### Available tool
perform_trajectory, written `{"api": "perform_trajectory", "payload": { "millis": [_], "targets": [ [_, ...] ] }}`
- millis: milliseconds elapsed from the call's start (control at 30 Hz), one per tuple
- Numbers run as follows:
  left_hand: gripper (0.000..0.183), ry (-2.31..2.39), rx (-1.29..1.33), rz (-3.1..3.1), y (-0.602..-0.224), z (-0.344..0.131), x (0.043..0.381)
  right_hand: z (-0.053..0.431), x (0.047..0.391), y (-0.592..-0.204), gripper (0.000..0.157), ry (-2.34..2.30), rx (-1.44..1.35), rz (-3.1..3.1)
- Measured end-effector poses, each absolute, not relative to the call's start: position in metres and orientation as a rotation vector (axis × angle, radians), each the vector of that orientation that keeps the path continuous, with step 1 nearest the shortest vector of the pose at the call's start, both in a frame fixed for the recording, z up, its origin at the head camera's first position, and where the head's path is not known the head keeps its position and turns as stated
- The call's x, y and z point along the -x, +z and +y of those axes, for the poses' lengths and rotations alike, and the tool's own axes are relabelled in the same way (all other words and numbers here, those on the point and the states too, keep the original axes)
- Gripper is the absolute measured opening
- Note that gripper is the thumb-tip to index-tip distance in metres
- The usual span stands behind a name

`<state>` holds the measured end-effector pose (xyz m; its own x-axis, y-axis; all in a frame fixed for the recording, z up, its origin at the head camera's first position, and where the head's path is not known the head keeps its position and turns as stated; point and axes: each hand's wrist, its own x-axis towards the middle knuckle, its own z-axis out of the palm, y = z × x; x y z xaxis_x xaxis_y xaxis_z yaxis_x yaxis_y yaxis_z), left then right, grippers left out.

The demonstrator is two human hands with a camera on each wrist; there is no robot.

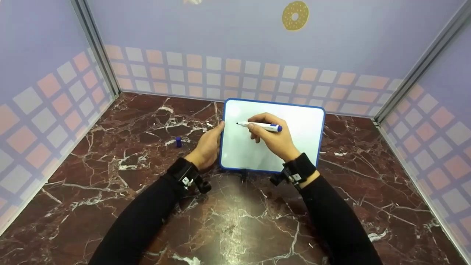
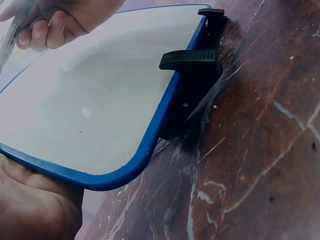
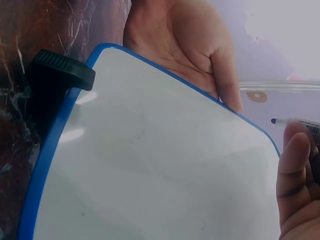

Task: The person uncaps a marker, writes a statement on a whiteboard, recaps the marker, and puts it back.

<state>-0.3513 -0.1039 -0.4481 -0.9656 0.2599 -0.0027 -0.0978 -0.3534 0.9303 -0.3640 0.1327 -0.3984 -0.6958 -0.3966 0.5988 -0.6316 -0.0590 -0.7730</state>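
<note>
A whiteboard [image 1: 235, 154] with a blue frame leans back in a black stand [image 2: 190, 95], whose clips hook over its lower edge. My left hand [image 1: 208, 147] holds the board by its left edge, the thumb along the frame and the other fingers hidden behind. In front of the board, my right hand [image 1: 274, 134] grips a white marker [image 1: 263, 126] with a blue end, pen-fashion. The marker is uncapped, its dark tip pointing left over the board's upper left part. In the right wrist view, the tip [image 3: 273, 121] stands off the white surface.
A small blue cap [image 1: 178, 142] stands on the dark red marbled table [image 1: 121, 195], left of my left hand. Purple panels [image 1: 176, 33] with pink and white squares enclose the table at the back and both sides. Black straps with small cameras circle both wrists.
</note>
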Motion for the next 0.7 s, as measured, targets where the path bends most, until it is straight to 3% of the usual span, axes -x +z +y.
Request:
{"api": "perform_trajectory", "payload": {
  "millis": [700],
  "targets": [
    [0.055,2.397,-0.231,1.769,-0.4525,-0.1017,0.3546,0.1279,0.3687,-0.4005,0.020,1.730,-1.175,-1.998]
  ]
}}
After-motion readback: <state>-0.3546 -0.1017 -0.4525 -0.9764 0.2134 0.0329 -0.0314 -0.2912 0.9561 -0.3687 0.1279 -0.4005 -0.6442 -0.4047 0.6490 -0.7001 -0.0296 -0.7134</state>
